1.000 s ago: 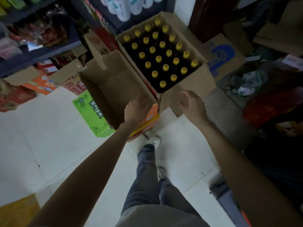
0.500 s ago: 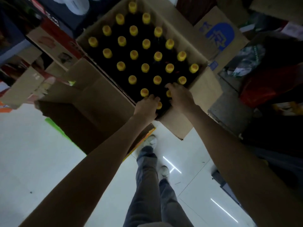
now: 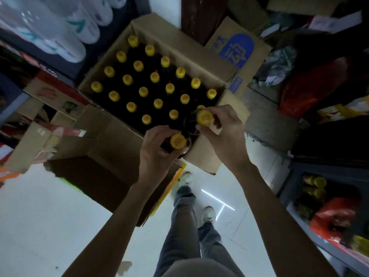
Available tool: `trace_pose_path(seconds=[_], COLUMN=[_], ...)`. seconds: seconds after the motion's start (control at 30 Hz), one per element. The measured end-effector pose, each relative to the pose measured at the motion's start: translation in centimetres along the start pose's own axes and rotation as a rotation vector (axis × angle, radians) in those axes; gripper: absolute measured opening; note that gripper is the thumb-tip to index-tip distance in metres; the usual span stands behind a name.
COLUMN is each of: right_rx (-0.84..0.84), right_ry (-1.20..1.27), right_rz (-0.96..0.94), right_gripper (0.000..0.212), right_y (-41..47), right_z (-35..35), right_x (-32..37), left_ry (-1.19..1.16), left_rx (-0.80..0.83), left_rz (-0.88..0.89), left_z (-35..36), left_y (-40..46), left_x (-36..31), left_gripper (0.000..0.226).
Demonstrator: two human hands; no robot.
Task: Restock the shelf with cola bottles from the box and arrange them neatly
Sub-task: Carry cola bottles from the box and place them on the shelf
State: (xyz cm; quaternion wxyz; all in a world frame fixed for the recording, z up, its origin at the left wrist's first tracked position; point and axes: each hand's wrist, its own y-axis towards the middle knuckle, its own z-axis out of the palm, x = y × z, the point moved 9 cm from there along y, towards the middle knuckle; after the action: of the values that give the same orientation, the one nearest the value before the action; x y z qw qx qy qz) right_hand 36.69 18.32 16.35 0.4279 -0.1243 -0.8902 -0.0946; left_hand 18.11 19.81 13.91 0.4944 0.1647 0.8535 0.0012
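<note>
left hand (image 3: 157,150) gripping, right hand (image 3: 221,130) gripping

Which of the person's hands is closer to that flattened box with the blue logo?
Right. The right hand holds a bottle just below the blue-logo box; the left hand sits farther down-left.

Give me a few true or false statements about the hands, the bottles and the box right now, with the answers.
1. Each hand grips a yellow-capped bottle by its neck. True: the left hand holds one bottle and the right hand holds another.
2. The open box is nearly empty. False: many capped bottles stand in rows inside it.
3. The bottle caps are red. False: they are yellow.
4. The two gripped bottles are at the box corner nearest the person. True.
5. The box sits beside white tiled floor. True.
</note>
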Motion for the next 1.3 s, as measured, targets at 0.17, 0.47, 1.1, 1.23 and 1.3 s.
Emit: trace_pose_path(seconds=[0.17, 0.47, 1.1, 1.23, 1.3], right_rx=[-0.197, -0.494, -0.832, -0.864, -0.915], right_ry=[0.369, 0.315, 0.092, 0.020, -0.027], right_rz=[0.030, 0.176, 0.401, 0.306, 0.242], right_gripper=[0.029, 0.024, 0.021, 0.018, 0.019], right_y=[-4.4, -17.3, -62.9, -67.0, -68.4], right_z=[-7.9, -18.7, -47.9, -56.4, -61.1], right_x=[2.3, -1.6, -12.8, -12.9, -12.6], left_ry=[-0.454, -0.390, -0.446, -0.533, -0.607], left_rx=[0.100, 0.389, 0.672, 0.695, 0.694], left_rz=[0.120, 0.104, 0.603, 0.793, 0.837], left_z=[-0.8, 7.4, 29.7, 32.6, 33.9], left_y=[0.9, -3.2, -39.5, -43.6, -44.9], left_x=[-8.9, -17.5, -48.5, -58.3, -63.0], left_gripper=[0.034, 0.023, 0.040, 0.043, 0.044])
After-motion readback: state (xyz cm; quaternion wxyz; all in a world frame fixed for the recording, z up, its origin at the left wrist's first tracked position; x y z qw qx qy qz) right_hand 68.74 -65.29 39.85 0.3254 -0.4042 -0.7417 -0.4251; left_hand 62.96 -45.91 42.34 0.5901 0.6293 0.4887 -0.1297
